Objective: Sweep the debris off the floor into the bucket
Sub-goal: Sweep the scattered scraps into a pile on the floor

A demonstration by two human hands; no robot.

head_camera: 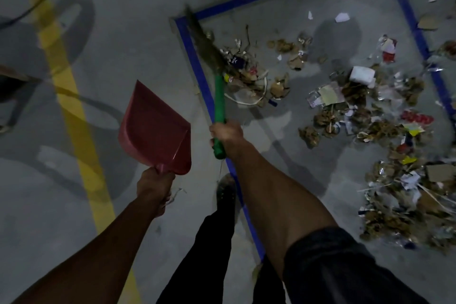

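Because the sweep turns on where the litter lies from the bristles, start at the left: the left hand has its fingers clenched round the short handle of the red dustpan, which is held up off the floor with its open mouth pointing away from the person and well to the left of the blue tape line. Just right of it, the right hand grips the green handle of the broom, fingers wrapped tight. The broom's long axis runs from that hand up and slightly left, its brown bristle head blurred and lying over the near-left corner of the taped square. The debris spreads to the right of the bristles, inside the square: a small cluster touching the bristle side, then a wider scatter of cardboard scraps, foil and paper stretching toward the far right edge. So the litter lies right of the broom, and the dustpan left of it; the likely stroke draws rubbish leftward toward the pan. The right hand is the nearer one to the debris. No bucket shows in this view.
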